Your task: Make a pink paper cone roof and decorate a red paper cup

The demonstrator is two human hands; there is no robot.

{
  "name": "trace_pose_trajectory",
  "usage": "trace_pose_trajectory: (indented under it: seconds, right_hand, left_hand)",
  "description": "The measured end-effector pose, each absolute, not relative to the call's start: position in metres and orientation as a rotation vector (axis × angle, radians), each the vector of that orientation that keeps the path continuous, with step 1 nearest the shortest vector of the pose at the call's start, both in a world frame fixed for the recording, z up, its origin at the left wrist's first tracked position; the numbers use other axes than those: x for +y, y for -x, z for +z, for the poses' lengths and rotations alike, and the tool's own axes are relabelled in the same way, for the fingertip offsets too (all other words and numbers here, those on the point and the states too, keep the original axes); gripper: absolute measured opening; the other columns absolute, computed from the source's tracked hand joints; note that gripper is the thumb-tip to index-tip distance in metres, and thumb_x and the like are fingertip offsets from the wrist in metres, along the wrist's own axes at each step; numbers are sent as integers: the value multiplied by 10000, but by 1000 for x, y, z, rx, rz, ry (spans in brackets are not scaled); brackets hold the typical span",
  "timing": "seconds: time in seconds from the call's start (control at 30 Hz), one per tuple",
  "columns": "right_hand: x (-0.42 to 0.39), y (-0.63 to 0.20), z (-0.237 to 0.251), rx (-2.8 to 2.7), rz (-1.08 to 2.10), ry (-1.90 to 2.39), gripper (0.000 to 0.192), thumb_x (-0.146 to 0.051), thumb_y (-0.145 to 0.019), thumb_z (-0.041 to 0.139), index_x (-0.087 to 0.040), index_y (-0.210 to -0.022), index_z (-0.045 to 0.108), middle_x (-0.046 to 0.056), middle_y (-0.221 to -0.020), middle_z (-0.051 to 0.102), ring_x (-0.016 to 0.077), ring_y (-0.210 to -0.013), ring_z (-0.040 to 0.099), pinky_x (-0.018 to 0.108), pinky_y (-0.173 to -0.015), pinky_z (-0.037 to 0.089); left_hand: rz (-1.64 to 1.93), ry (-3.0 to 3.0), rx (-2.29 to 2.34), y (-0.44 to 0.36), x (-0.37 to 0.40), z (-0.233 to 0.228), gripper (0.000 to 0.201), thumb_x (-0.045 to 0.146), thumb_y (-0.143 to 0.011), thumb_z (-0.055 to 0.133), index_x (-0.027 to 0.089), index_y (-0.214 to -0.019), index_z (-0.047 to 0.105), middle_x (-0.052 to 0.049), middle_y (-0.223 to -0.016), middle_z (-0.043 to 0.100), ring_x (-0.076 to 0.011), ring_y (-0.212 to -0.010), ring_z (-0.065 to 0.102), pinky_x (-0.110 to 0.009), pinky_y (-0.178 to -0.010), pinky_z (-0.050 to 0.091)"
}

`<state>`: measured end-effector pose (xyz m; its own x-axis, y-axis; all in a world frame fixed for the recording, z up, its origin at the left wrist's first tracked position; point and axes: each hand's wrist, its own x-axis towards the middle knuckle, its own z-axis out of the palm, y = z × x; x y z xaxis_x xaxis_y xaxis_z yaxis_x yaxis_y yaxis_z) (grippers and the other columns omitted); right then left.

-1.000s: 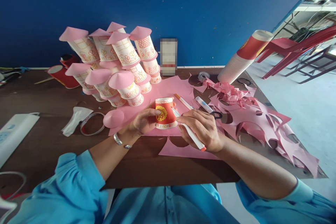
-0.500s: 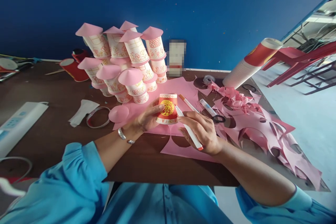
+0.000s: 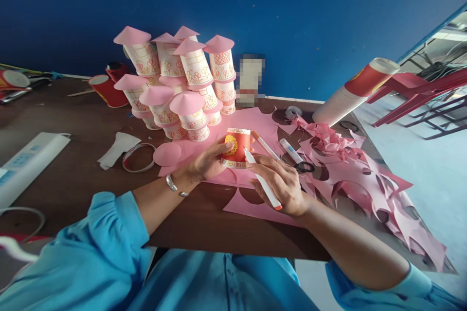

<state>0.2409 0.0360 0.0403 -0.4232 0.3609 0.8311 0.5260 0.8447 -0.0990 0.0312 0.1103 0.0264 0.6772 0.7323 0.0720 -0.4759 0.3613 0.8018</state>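
My left hand point(image 3: 211, 158) is closed round a red paper cup point(image 3: 242, 148) with a yellow round emblem and white bands at top and bottom. The cup stands upside down, its wide rim below. Orange-red drawn marks show on both white bands. In my right hand point(image 3: 282, 184) is a white marker point(image 3: 266, 185) with an orange-red end, its tip close to the cup's right side; whether it touches I cannot tell. Beneath both hands lies a pink paper sheet point(image 3: 251, 119). A second marker point(image 3: 264, 143) rests on it just behind my right hand.
Several decorated cup towers with pink cone roofs point(image 3: 187, 102) stand behind to the left. At right are pink paper scraps point(image 3: 365, 175), a glue stick point(image 3: 291, 149), scissors point(image 3: 304, 167) and a leaning cup stack point(image 3: 339, 99). A tape roll point(image 3: 139, 167) and a power strip point(image 3: 27, 170) lie left.
The cup has been turned in my left hand, so its yellow emblem now sits further left and more plain red shows. The marker stays in my right hand. The camera view has shifted slightly.
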Motion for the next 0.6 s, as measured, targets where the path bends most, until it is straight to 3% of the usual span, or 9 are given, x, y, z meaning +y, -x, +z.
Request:
trace_pose_trajectory:
  seconds: [0.1, 0.27, 0.4, 0.6]
  right_hand:
    - [36, -243, 43, -2066, -219, 631, 375, -201, -1074, 659, -129, -1442, 653, 146, -1087, 810, 253, -1078, 826, 342, -846, 698]
    - [35, -251, 51, -2047, -256, 626, 403, -379, -1111, 650, -171, -1456, 660, 94, -997, 775, 217, -830, 779, 316, -696, 650]
    - [33, -250, 59, -1997, -222, 632, 310, -224, -1072, 633, -205, -1380, 659, 46, -882, 780, 192, -681, 753, 298, -594, 617]
    - [30, -248, 60, -1938, -172, 702, 357, -108, -977, 686, -194, -1323, 658, 56, -893, 792, 212, -744, 789, 301, -619, 616]
  left_hand:
    - [805, -901, 351, -30, 110, 25, 502, 511, -843, 882, 177, -1205, 785, -134, -1161, 833, -365, -1214, 749, -463, -1011, 572]
    - [821, -913, 396, -26, 111, 22, 420, 520, -848, 872, 187, -1090, 788, -105, -1060, 821, -317, -1072, 755, -395, -853, 561]
    - [833, -889, 409, -25, 112, 23, 411, 472, -845, 882, 180, -1121, 796, -92, -1037, 807, -255, -950, 727, -381, -863, 562]
    - [830, -821, 392, -25, 112, 23, 389, 416, -852, 857, 158, -1137, 800, -106, -1125, 808, -252, -1012, 730, -385, -915, 585]
